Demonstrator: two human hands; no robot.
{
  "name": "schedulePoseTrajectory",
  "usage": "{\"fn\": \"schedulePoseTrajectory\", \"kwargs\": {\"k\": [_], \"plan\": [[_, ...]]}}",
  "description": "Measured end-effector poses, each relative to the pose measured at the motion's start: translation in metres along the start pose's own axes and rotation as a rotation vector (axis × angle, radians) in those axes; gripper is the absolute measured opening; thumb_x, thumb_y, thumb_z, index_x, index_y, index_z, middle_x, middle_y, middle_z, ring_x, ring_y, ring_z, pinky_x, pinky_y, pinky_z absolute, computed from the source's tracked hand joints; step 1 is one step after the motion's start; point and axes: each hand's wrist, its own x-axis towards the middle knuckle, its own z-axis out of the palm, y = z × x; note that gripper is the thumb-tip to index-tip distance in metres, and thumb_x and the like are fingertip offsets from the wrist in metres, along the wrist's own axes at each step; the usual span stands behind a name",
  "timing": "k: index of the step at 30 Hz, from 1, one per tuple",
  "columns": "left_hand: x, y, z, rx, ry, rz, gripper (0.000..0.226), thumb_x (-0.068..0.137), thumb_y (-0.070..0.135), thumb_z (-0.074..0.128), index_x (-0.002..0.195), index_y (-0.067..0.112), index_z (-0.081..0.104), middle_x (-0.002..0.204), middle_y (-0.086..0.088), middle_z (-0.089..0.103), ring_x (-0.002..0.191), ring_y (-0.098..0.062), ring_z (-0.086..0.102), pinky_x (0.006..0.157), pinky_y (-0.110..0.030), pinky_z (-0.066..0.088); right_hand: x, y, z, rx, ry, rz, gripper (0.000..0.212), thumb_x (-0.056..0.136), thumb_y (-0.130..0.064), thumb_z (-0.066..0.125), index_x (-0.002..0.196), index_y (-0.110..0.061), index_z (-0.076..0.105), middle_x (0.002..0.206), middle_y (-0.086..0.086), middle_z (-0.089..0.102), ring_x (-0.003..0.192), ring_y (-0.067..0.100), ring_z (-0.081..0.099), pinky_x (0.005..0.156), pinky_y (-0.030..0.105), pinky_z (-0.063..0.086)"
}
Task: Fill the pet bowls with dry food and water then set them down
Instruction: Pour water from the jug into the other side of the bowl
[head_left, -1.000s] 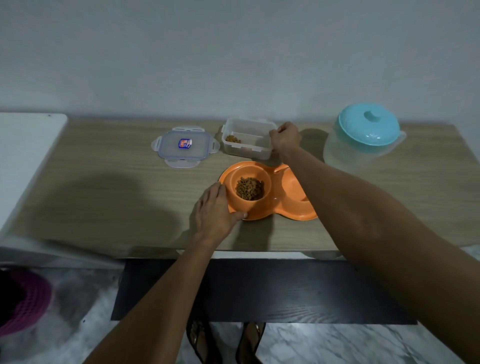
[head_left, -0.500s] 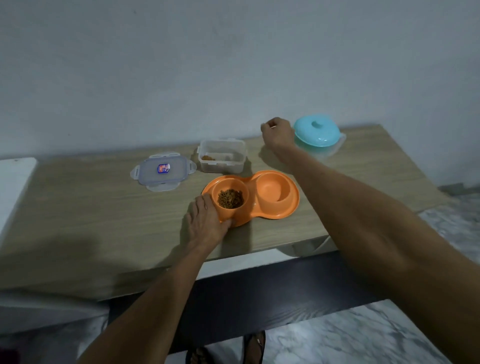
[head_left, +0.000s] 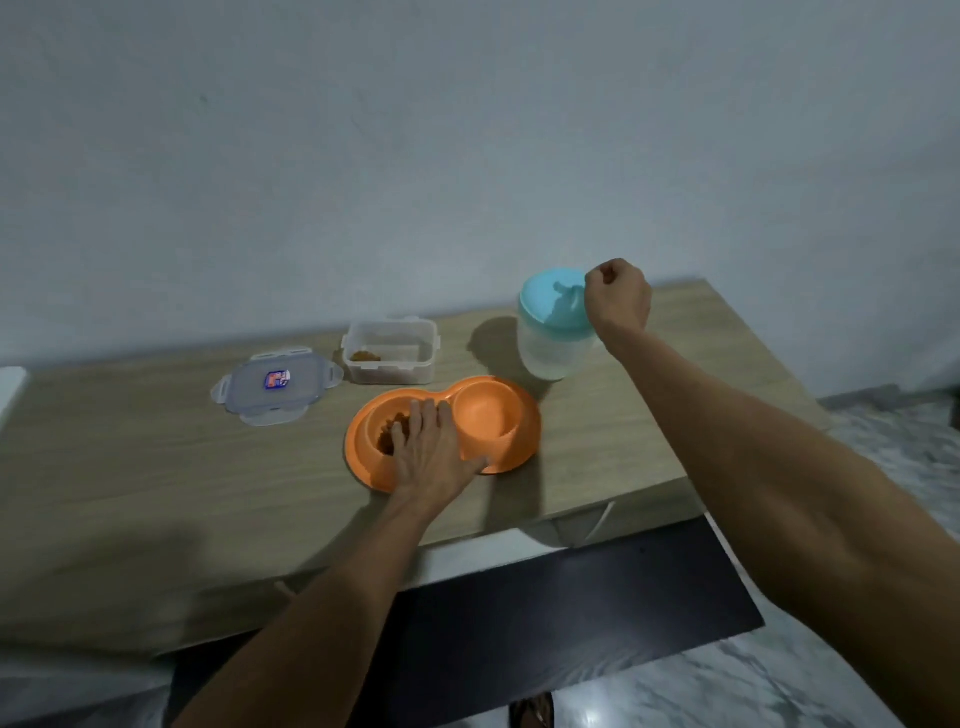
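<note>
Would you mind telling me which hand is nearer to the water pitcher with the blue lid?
The right hand, fisted at the water pitcher, apparently on its handle. The left hand rests flat on the orange double bowl.

A plain pale grey-blue wall (head_left: 415, 156) fills the upper half. Under it stands a light wood-grain desk (head_left: 130, 467) with a white front edge. Below the desk is a dark panel (head_left: 545, 623). The floor (head_left: 779, 691) is grey-white marble with a soft glare spot.
</note>
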Motion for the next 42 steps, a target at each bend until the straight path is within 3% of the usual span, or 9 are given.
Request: {"fn": "schedulePoseTrajectory", "kwargs": {"k": [4, 6, 13, 17, 19, 23, 30, 36, 42], "plan": [[0.018, 0.019, 0.009, -0.003, 0.035, -0.072, 0.109, 0.073, 0.074, 0.06, 0.153, 0.01, 0.02, 0.158, -0.01, 0.023, 0.148, -0.031, 0.016, 0.116, -0.053, 0.023, 0.037, 0.037, 0.001, 0.065, -0.009, 0.087, 0.031, 0.085, -0.033, 0.052, 0.101, -0.012, 0.068, 0.11, 0.012, 0.068, 0.104, 0.03, 0.061, 0.089, 0.037, 0.051], [0.024, 0.021, 0.015, -0.035, 0.036, -0.098, 0.112, 0.07, 0.077, 0.06, 0.152, 0.01, 0.021, 0.158, -0.01, 0.024, 0.148, -0.031, 0.016, 0.116, -0.054, 0.022, 0.051, 0.052, 0.009, 0.14, -0.038, 0.165, 0.028, 0.086, -0.035, 0.051, 0.095, -0.013, 0.066, 0.1, 0.009, 0.068, 0.095, 0.027, 0.061, 0.09, 0.04, 0.049], [0.021, 0.011, 0.033, -0.092, 0.014, -0.101, 0.117, 0.072, 0.077, 0.059, 0.155, 0.009, 0.013, 0.163, -0.008, 0.016, 0.153, -0.028, 0.001, 0.12, -0.053, 0.005, 0.059, 0.08, 0.034, 0.389, -0.136, 0.322, 0.036, 0.089, -0.041, 0.055, 0.08, -0.011, 0.072, 0.078, 0.005, 0.066, 0.075, 0.018, 0.058, 0.072, 0.029, 0.046], [0.023, 0.009, 0.034, -0.105, -0.021, -0.104, 0.119, 0.071, 0.076, 0.062, 0.156, 0.01, 0.01, 0.164, -0.006, 0.013, 0.153, -0.027, -0.002, 0.119, -0.053, 0.0, 0.063, 0.081, 0.038, 0.433, -0.151, 0.404, 0.035, 0.077, -0.042, 0.064, 0.057, -0.014, 0.062, 0.057, -0.001, 0.059, 0.061, 0.018, 0.055, 0.067, 0.037, 0.051], [0.023, 0.009, 0.034, -0.099, -0.021, -0.098, 0.119, 0.071, 0.075, 0.063, 0.156, 0.01, 0.009, 0.164, -0.006, 0.013, 0.153, -0.027, -0.002, 0.119, -0.054, 0.0, 0.064, 0.082, 0.039, 0.421, -0.164, 0.405, 0.032, 0.069, -0.038, 0.068, 0.049, -0.016, 0.056, 0.048, -0.003, 0.052, 0.053, 0.018, 0.048, 0.062, 0.038, 0.046], [0.021, 0.008, 0.033, -0.107, -0.001, -0.074, 0.118, 0.07, 0.074, 0.065, 0.155, 0.01, 0.013, 0.162, -0.006, 0.018, 0.153, -0.028, 0.001, 0.119, -0.056, 0.002, 0.05, 0.065, 0.029, 0.342, -0.178, 0.356, 0.031, 0.067, -0.026, 0.066, 0.047, -0.017, 0.045, 0.049, -0.002, 0.043, 0.05, 0.018, 0.037, 0.059, 0.033, 0.036], [0.018, 0.011, 0.028, -0.106, -0.015, -0.082, 0.117, 0.069, 0.064, 0.073, 0.153, 0.011, 0.012, 0.161, -0.005, 0.018, 0.153, -0.027, 0.0, 0.12, -0.055, 0.001, 0.033, 0.039, 0.017, 0.192, -0.213, 0.071, 0.044, 0.072, -0.013, 0.057, 0.043, -0.019, 0.025, 0.045, -0.005, 0.021, 0.052, 0.017, 0.02, 0.052, 0.028, 0.026], [0.019, 0.013, 0.026, -0.109, -0.049, -0.093, 0.119, 0.07, 0.065, 0.072, 0.155, 0.011, 0.008, 0.163, -0.005, 0.013, 0.153, -0.026, -0.004, 0.119, -0.056, -0.002, 0.017, 0.034, 0.011, 0.001, -0.225, -0.12, 0.041, 0.075, -0.018, 0.057, 0.043, -0.015, 0.03, 0.047, 0.003, 0.026, 0.052, 0.022, 0.028, 0.057, 0.031, 0.034], [0.021, 0.011, 0.026, -0.109, -0.063, -0.093, 0.12, 0.071, 0.071, 0.066, 0.155, 0.01, 0.006, 0.164, -0.004, 0.01, 0.153, -0.025, -0.006, 0.119, -0.057, -0.002, 0.002, 0.024, 0.011, -0.091, -0.212, -0.249, 0.043, 0.076, -0.017, 0.056, 0.041, -0.011, 0.032, 0.035, 0.002, 0.019, 0.046, 0.022, 0.023, 0.057, 0.032, 0.031]]}}
